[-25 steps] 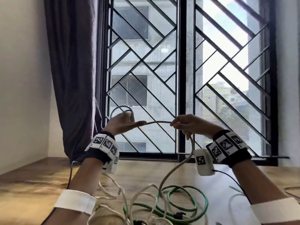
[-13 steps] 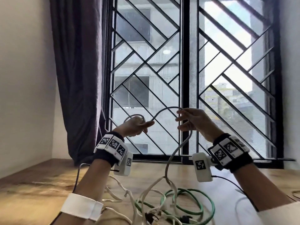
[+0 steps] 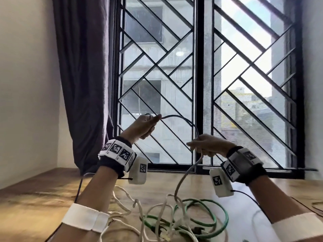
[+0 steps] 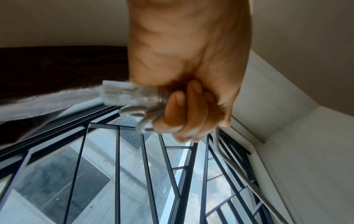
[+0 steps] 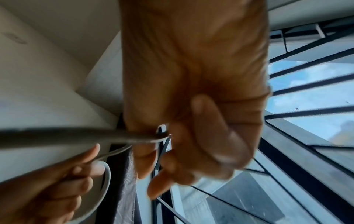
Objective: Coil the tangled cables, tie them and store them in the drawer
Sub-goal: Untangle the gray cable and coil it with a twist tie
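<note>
A barred window (image 3: 201,75) fills the far wall, with a dark curtain (image 3: 83,75) drawn to its left; below runs a wooden tabletop (image 3: 26,203). On the tabletop, between the person's forearms, lies the tangle still to be sorted: a green cable (image 3: 222,220) in loose rings, interlaced with thin white cords (image 3: 129,198). No drawer is in view.

Raised in front of the window, a grey network cable (image 3: 178,117) arches from the left hand (image 3: 146,125) over to the right hand (image 3: 208,144), then drops from the right hand into the tangle on the table. The left hand, held higher, has its fingers (image 4: 184,109) curled tight around a few gathered turns of this cable; the clear modular plug (image 4: 122,94) juts out of the fist beside them. The right hand's fingers are curled loosely round the cable, pinching the running length just below the arch.

Step in hand, as judged: coiling the first cable, with most of its length uncoiled. The next move calls for the right hand to carry the arch to the left fist, lay it in as another turn, then slide down for fresh length, which must be drawn free of the green rings and white cords without dragging them along.
</note>
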### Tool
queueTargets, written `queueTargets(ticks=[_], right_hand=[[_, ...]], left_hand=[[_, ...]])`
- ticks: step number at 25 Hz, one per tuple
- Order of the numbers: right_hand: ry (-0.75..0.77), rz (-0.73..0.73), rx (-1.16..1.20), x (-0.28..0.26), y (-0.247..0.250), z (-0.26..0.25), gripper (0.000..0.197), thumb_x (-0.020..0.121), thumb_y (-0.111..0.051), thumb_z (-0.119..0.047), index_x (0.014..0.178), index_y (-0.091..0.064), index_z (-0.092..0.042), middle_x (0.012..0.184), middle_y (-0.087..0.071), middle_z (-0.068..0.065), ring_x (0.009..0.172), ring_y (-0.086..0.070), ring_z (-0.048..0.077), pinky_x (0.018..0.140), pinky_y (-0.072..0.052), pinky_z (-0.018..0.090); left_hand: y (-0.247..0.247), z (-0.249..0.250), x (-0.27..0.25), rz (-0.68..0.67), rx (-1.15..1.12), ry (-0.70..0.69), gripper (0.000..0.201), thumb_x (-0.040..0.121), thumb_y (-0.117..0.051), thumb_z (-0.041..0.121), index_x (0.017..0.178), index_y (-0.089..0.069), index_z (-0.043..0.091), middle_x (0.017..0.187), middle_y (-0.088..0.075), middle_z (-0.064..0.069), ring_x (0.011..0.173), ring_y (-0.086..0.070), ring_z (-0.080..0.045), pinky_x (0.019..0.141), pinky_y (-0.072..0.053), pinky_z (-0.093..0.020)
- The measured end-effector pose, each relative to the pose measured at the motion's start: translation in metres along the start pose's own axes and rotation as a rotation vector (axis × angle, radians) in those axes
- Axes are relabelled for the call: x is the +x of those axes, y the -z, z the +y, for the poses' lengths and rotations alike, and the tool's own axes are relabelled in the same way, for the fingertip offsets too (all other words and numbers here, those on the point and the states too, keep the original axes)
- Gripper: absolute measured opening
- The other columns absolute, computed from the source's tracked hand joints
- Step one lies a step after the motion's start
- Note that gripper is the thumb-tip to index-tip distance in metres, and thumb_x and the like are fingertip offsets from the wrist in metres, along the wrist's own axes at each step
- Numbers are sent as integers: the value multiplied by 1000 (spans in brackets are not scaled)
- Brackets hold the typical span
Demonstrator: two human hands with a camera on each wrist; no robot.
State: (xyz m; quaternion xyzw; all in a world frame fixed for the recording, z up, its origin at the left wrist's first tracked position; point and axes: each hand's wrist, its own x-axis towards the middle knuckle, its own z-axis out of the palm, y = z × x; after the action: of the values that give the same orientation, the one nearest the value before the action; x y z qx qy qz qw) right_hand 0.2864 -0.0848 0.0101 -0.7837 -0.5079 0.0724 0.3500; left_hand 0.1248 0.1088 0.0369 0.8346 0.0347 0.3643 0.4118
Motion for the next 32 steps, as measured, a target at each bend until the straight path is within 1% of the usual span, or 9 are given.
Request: queueTargets(ticks=[4, 10, 12, 15, 19, 22, 26, 29, 32], right_hand=[[55, -143, 493, -11, -7, -7, 34, 89, -50, -42, 67, -47, -15, 41, -32, -8, 32, -29, 3, 31, -21, 12], [273, -30, 1221, -22, 10, -40, 21, 58, -69, -28, 67, -59, -11, 51, -56, -1, 43, -56, 6, 43, -50, 16], [317, 9, 1251, -20, 10, -43, 15, 64, -67, -23, 61, -67, -9, 60, -67, 4, 50, -64, 8, 50, -54, 18], [325, -33, 1230, -17, 12, -37, 26, 80, -53, -21, 63, -69, -9, 70, -71, 7, 60, -69, 14, 57, -57, 23], [83, 69, 1063, -11, 22, -11, 29, 95, -42, -15, 69, -52, -10, 63, -57, 7, 47, -60, 15, 51, -55, 26], [3, 400, 578, -3, 29, 8, 30, 100, -39, -23, 72, -48, -14, 62, -41, 2, 41, -39, 10, 38, -34, 18], [102, 642, 16, 4, 29, 8, 32, 100, -37, -31, 77, -57, -21, 58, -41, -5, 50, -38, 11, 46, -31, 25], [78, 423, -76, 4, 15, 6, 24, 100, -39, -25, 98, -60, -15, 61, -39, -1, 45, -37, 11, 35, -38, 21], [-53, -32, -195, 7, -11, 12, 31, 97, -35, -7, 122, -48, -19, 67, -41, 2, 36, -34, 6, 33, -36, 17]], left_hand=[[-10, -6, 4, 56, 195, -14, 54, 92, -49, 48, 52, -38, 14, 31, -36, 7, 24, -27, -7, 32, -24, -14], [-26, -12, 1, -156, 301, 52, 53, 95, -44, 46, 53, -39, 13, 36, -37, 4, 26, -28, -7, 32, -23, -15], [-32, -9, 0, -206, 286, 61, 51, 95, -46, 44, 54, -40, 15, 36, -37, 6, 28, -29, -7, 32, -23, -15], [-37, -4, -3, -177, 240, 117, 47, 94, -49, 43, 58, -41, 14, 43, -37, 3, 29, -29, -6, 32, -23, -14], [-28, -3, -5, -77, 42, 215, 45, 96, -46, 45, 61, -35, 19, 43, -33, 6, 33, -23, -6, 34, -17, -14], [-22, 1, -7, -383, -431, 239, 46, 94, -42, 42, 55, -25, 25, 39, -26, 11, 34, -14, -5, 33, -12, -13], [-27, 14, -9, -658, -873, 126, 48, 90, -47, 44, 53, -25, 24, 39, -18, 9, 35, -13, -7, 33, -13, -18], [-21, 17, -6, -741, -1117, -14, 40, 91, -54, 34, 56, -42, 19, 42, -25, 6, 34, -23, -9, 33, -23, -20], [-17, 24, -5, -398, -1306, -105, 32, 91, -45, 28, 62, -50, 16, 44, -36, 5, 32, -34, -7, 32, -34, -17]])
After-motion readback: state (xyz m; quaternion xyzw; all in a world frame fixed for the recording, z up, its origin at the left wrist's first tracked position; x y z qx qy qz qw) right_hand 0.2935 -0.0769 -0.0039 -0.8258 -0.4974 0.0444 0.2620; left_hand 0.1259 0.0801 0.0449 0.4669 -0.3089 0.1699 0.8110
